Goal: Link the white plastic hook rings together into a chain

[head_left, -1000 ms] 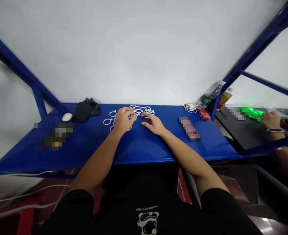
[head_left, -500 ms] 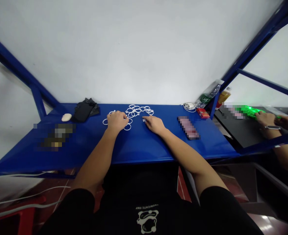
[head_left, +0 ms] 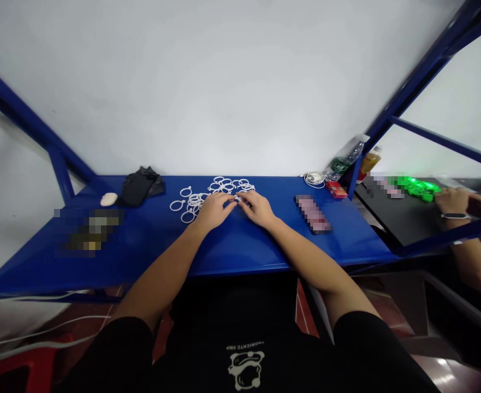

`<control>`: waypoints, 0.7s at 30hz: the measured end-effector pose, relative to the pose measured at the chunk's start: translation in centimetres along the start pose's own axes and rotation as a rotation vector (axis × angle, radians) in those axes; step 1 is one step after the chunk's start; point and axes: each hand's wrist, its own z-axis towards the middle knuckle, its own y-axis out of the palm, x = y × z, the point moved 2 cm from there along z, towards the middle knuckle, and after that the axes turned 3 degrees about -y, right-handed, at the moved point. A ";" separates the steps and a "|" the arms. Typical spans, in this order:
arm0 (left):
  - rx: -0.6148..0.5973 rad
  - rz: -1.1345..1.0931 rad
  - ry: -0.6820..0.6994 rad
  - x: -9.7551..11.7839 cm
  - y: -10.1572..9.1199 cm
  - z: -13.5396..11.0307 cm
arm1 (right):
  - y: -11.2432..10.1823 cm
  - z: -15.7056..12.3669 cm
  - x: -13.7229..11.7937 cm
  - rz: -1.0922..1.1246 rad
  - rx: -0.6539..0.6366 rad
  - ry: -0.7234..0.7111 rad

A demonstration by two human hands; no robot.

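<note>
My left hand (head_left: 215, 210) and my right hand (head_left: 259, 209) meet fingertip to fingertip over the middle of the blue table. A small white piece (head_left: 238, 199) shows between the fingertips, mostly covered, and its exact kind is hard to see. The right hand's thumb and fingers pinch it. The left hand is closed in a pinch at the same spot; what it grips, if anything, is hidden. White plastic rings with small eyelets (head_left: 194, 202) lie in a loose pile beside and behind the left hand. More white rings (head_left: 223, 184) spread behind both hands.
On the blue table (head_left: 150, 234), a black pouch (head_left: 136, 187), a pale rounded object (head_left: 109, 199) and a blurred item are left. A phone (head_left: 312, 214), red box (head_left: 336, 190), white cable (head_left: 314, 179) and bottle (head_left: 342, 164) stand right. Another person's hands (head_left: 455, 202) work beyond the frame.
My left hand has moved right from the ring pile to meet my right hand, uncovering several rings. The right hand stays nearly in place.
</note>
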 end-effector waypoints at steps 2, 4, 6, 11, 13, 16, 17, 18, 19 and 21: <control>0.026 -0.002 -0.025 -0.1 0.0 0.0 | 0.1 0.0 -0.1 0.038 0.027 -0.032; 0.038 -0.011 -0.032 -0.3 -0.2 0.1 | 0.1 0.0 -0.2 0.072 0.051 -0.051; 0.047 -0.030 -0.004 -0.3 -0.3 0.1 | 0.0 0.0 -0.3 0.110 0.072 -0.058; 0.084 0.003 0.047 0.1 -0.3 0.0 | -0.2 0.2 -0.7 0.218 0.086 0.026; 0.085 0.050 0.037 0.4 -0.3 -0.1 | 0.0 0.3 -0.8 0.255 0.075 0.113; 0.077 0.100 0.024 0.8 -0.4 -0.1 | 0.4 0.3 -0.9 0.318 0.054 0.242; 0.076 0.107 0.021 0.9 -0.5 -0.1 | 0.5 0.4 -0.9 0.358 0.050 0.273; 0.076 0.109 0.017 1.1 -0.6 -0.1 | 0.7 0.4 -0.8 0.410 0.049 0.299; 0.076 0.106 0.012 1.2 -0.6 0.0 | 0.8 0.5 -0.8 0.472 0.051 0.322; 0.081 0.088 -0.002 1.5 -0.6 0.0 | 1.0 0.6 -0.7 0.593 0.041 0.365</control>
